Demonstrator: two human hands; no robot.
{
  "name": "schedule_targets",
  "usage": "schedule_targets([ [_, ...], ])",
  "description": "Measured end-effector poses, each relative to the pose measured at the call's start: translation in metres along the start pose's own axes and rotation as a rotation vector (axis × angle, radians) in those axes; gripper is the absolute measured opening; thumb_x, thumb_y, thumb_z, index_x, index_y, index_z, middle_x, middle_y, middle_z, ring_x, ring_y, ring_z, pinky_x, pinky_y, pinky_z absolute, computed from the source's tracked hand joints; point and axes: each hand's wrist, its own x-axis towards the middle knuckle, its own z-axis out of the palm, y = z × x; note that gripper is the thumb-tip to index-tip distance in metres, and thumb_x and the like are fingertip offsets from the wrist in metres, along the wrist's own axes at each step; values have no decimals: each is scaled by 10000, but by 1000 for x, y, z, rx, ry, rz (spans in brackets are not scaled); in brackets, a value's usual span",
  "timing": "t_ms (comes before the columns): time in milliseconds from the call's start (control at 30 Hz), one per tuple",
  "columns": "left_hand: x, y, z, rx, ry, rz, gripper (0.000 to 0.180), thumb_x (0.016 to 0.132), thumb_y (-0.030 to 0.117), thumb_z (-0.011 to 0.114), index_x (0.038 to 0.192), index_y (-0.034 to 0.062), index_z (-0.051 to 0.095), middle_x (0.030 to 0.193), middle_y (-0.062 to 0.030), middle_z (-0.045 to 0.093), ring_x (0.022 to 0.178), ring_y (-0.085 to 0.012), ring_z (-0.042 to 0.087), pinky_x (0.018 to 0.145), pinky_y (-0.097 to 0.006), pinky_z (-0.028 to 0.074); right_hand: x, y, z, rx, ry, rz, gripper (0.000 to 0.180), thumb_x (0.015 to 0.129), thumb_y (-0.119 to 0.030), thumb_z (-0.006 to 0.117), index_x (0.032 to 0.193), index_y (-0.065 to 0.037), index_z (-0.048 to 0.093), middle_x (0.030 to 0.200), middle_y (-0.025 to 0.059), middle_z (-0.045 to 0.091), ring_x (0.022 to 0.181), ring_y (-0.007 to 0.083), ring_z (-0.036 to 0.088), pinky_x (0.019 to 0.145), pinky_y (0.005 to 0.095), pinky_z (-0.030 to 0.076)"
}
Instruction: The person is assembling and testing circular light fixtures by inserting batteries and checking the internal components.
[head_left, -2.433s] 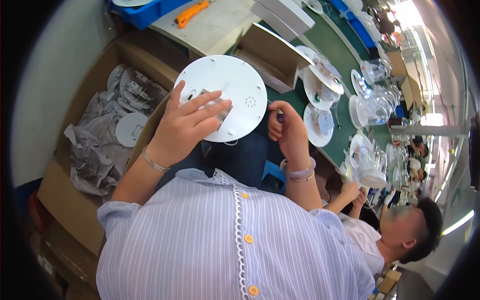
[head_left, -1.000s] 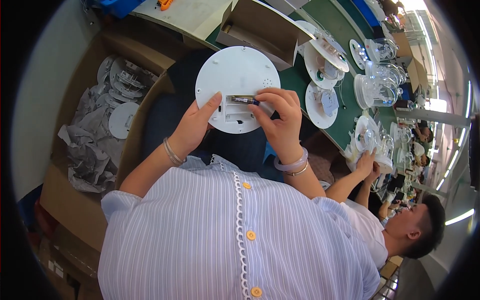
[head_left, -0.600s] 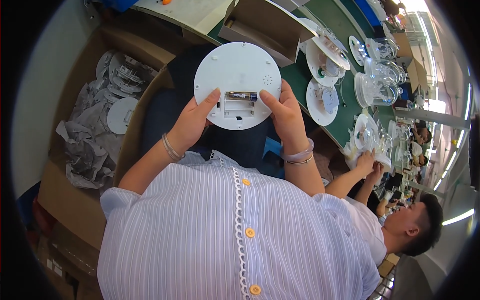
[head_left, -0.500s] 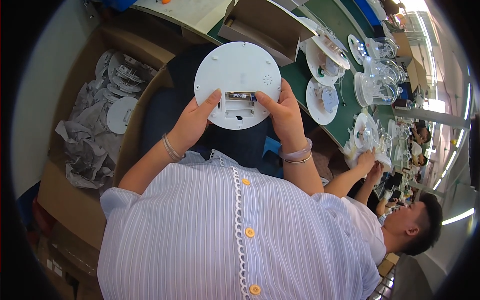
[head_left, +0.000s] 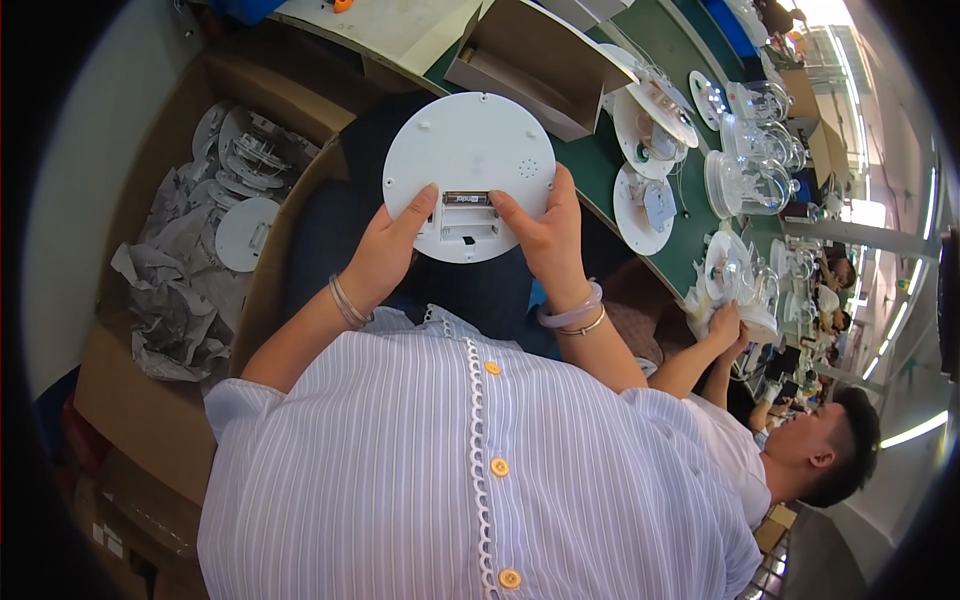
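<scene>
A round white plastic base (head_left: 465, 140) is held up in front of me, its battery compartment facing me. One dark battery (head_left: 466, 198) lies in the upper slot of the compartment; the slots below it show no battery. My left hand (head_left: 398, 240) grips the lower left rim, thumb on the face beside the compartment. On the other side my right hand (head_left: 545, 235) holds the rim, its thumb resting at the right end of the battery. The other fingers of both hands are mostly hidden behind the disc.
At left, a large cardboard box (head_left: 150, 420) holds crumpled paper (head_left: 180, 320) and white round parts (head_left: 245, 235). An open carton (head_left: 530, 75) stands on the green table (head_left: 600, 165), near stacked discs (head_left: 640, 205) and clear domes (head_left: 755, 180). A co-worker's hands (head_left: 730, 325) work at right.
The disc and both hands have moved slightly down and left. The battery's right end now sits lower under my right thumb, and the battery looks more level in its slot.
</scene>
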Motion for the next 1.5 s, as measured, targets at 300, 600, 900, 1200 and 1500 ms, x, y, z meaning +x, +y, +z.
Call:
schedule_targets([
  [300,2,9,-29,-228,97,78,393,867,255,428,1167,3,392,1081,-83,509,967,-144,515,804,-247,425,94,-25,1,-467,42,-459,139,726,-76,570,856,-28,593,727,79,566,606,136,513,563,234,413],
  [600,-10,5,-36,-238,141,42,410,858,260,446,1179,13,378,1090,-83,505,974,-147,512,813,-252,424,183,-7,8,-983,-531,-477,234,693,-68,538,919,-60,600,871,141,592,818,303,553,723,346,448],
  [900,-7,9,-39,-245,163,-2,399,883,256,388,1196,11,359,1143,-95,479,1022,-165,491,850,-273,403,182,-13,4,-1166,-504,-485,197,734,-174,551,865,-31,583,768,154,588,710,313,556,647,368,445],
  [1200,-4,7,-33,-226,168,10,414,861,278,435,1182,23,375,1104,-94,497,998,-167,508,838,-274,423,120,-42,-14,-582,-279,-405,154,725,-118,555,806,8,523,630,57,552,527,93,494,486,218,395],
  [1500,0,7,-19,-225,170,25,408,859,275,441,1180,30,378,1100,-94,500,989,-166,514,815,-275,441,53,-33,0,160,-233,-261,191,702,-60,606,831,21,491,701,69,582,603,60,527,552,196,443],
])
